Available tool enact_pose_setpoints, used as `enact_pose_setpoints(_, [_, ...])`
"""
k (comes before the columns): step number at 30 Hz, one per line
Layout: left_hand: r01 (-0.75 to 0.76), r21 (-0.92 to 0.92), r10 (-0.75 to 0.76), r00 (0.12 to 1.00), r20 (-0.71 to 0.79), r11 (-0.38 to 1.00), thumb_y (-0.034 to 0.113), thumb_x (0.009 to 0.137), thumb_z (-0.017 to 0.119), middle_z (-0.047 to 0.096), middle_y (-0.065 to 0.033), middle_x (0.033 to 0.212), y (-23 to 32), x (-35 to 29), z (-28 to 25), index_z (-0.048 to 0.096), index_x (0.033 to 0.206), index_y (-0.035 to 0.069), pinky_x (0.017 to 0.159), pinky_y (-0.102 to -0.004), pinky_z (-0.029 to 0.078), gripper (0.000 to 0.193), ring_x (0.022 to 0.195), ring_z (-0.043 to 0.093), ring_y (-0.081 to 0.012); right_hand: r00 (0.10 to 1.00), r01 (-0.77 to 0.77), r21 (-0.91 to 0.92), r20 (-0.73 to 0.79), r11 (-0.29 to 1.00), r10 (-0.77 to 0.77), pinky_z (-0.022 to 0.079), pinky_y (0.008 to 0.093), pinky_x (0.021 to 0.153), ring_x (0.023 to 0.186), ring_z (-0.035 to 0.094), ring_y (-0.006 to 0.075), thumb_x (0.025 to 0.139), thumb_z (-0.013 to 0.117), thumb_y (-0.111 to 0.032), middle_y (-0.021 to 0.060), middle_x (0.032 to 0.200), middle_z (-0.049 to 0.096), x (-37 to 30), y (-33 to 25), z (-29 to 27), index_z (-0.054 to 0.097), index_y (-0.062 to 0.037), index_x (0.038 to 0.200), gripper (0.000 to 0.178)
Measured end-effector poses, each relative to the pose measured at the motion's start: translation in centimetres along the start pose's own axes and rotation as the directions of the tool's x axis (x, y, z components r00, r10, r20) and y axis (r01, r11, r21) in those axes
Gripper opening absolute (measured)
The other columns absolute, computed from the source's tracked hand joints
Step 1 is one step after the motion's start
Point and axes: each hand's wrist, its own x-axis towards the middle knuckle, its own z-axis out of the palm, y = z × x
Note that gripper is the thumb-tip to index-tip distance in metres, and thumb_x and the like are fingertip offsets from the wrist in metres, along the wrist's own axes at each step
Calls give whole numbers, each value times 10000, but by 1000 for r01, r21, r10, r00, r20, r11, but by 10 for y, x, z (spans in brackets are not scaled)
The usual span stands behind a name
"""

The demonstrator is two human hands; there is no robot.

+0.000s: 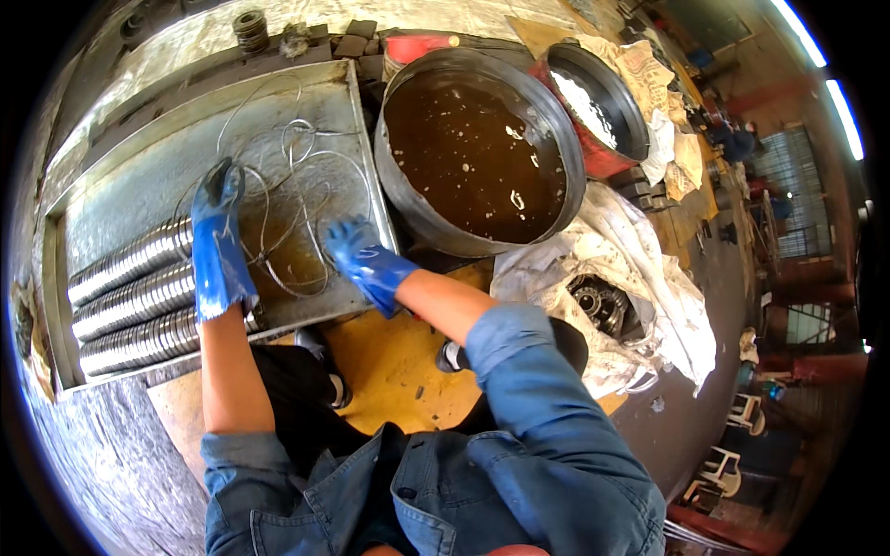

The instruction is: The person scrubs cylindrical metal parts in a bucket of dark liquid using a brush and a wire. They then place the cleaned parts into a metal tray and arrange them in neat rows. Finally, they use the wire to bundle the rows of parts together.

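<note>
In the metal tray (pixel 363 120) lie three rows of shiny metal rings (pixel 139 295), packed side by side. My left hand (pixel 219 208), in a long blue rubber glove, is at the right ends of these rows, its fingers stretched toward the tray's far side. Whether its palm touches the rings is hidden. Loose loops of thin wire (pixel 295 159) spread over the tray floor between my hands. Over the tray's near right part, beside the wire, my gloved right hand (pixel 360 252) has its fingers apart and slightly blurred, with nothing visible in them.
Right of the tray stands a large round tub (pixel 387 176) of brown liquid. Behind it is a red drum (pixel 607 165) with white material inside. A white sack (pixel 681 310) lies open at the right, showing metal parts (pixel 598 301). Small dark blocks (pixel 350 46) sit beyond the tray.
</note>
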Motion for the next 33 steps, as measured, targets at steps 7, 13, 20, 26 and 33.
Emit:
enact_pose_setpoints(7, [-54, 174, 31, 990, 135, 983, 88, 904, 650, 562, -183, 1377, -73, 22, 16, 533, 1351, 11, 1107, -351, 407, 468, 1306, 522, -264, 978, 39, -338, -179, 940, -105, 454, 484, 754, 807, 586, 291, 760, 589, -144, 125, 821, 605, 87, -26, 105, 645, -78, 829, 111])
enact_pose_setpoints(13, [70, 177, -50, 992, -119, 982, 91, 918, 621, 663, -135, 1191, -53, 8, 33, 536, 1328, 0, 897, -293, 532, 428, 1054, 656, -204, 940, 136, 228, 277, 964, -198, 416, 475, 792, 847, 633, 255, 732, 638, -160, 49, 817, 689, 122, -9, 90, 709, -183, 742, 76])
enact_pose_setpoints(20, [377, 143, -264, 829, -493, 915, 183, 882, 667, 662, -177, 1190, -69, -56, -16, 625, 1207, 5, 969, -362, 497, 374, 1111, 642, -296, 933, 247, 111, 239, 963, -267, 417, 493, 858, 1028, 574, 324, 825, 592, -243, 144, 1028, 666, 130, 22, 58, 686, -79, 969, 237])
enact_pose_setpoints(26, [391, 364, -160, 836, -525, 845, 144, 871, 651, 647, -181, 1213, -60, -107, -26, 611, 1226, 20, 983, -381, 485, 378, 1132, 624, -336, 911, 370, 64, 169, 927, -376, 375, 541, 1004, 1170, 517, 376, 828, 604, -250, 191, 1168, 637, 126, -34, 105, 719, -79, 1011, 275])
enact_pose_setpoints(33, [518, 376, -253, 786, -564, 769, 189, 885, 631, 641, -208, 1211, -46, -166, -58, 631, 1195, 15, 1002, -428, 461, 356, 1136, 598, -381, 823, 156, 382, 460, 911, -334, 510, 472, 744, 763, 678, 354, 796, 626, -279, 138, 766, 697, 130, -31, 21, 734, -114, 804, 198])
